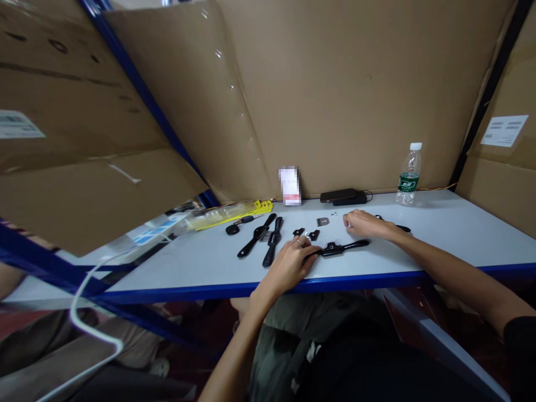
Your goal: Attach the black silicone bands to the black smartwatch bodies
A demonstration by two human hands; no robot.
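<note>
My left hand (293, 258) rests near the table's front edge, its thumb and fingers closed around the left handle of a black spokeshave (334, 249). Farther back, my right hand (363, 223) is low over the table with its fingers curled together; whatever they hold, if anything, is hidden. Behind the right wrist, another black spokeshave (402, 228) is partly covered. A flat metal blade (323, 221) and small wing-shaped screws (334, 213) lie left of the right hand. Just beyond my left fingers are black cap pieces (314, 235) with small shiny parts between them.
Two more black spokeshaves (273, 241) lie at the left, beside a key fob (233, 229). Yellow-edged plastic packaging (234, 216) is behind them. A phone-like lit screen (290, 185), dark flat devices (339, 195) and a water bottle (408, 176) stand along the cardboard wall (335, 100).
</note>
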